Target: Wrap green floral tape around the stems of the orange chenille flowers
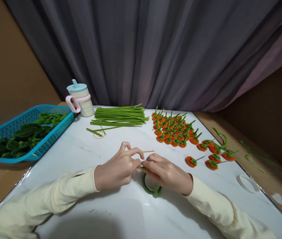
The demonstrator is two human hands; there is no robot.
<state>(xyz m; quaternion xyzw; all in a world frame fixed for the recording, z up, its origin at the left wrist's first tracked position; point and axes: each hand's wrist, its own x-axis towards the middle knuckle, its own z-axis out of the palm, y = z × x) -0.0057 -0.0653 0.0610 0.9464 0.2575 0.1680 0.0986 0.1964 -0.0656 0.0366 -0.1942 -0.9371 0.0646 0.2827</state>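
Note:
My left hand (123, 166) and my right hand (167, 172) meet at the middle of the white table, thumbs and fingertips pinched close together. A small bit of green shows between the fingertips, but the fingers cover most of it and I cannot make out what it is. Just beyond them a thin pale stick (148, 151) sticks out by the left fingers; whether it is held or lies on the table I cannot tell. Under my right hand sits a roll of green tape (145, 186), partly hidden by the palm.
Green chenille stems (118, 114) lie bundled at the back. To the right are many orange persimmon-like pieces with green stems (173, 129) and a white ring (247, 183). A blue basket (37, 152) of green leaves and a lidded cup (87, 108) stand left.

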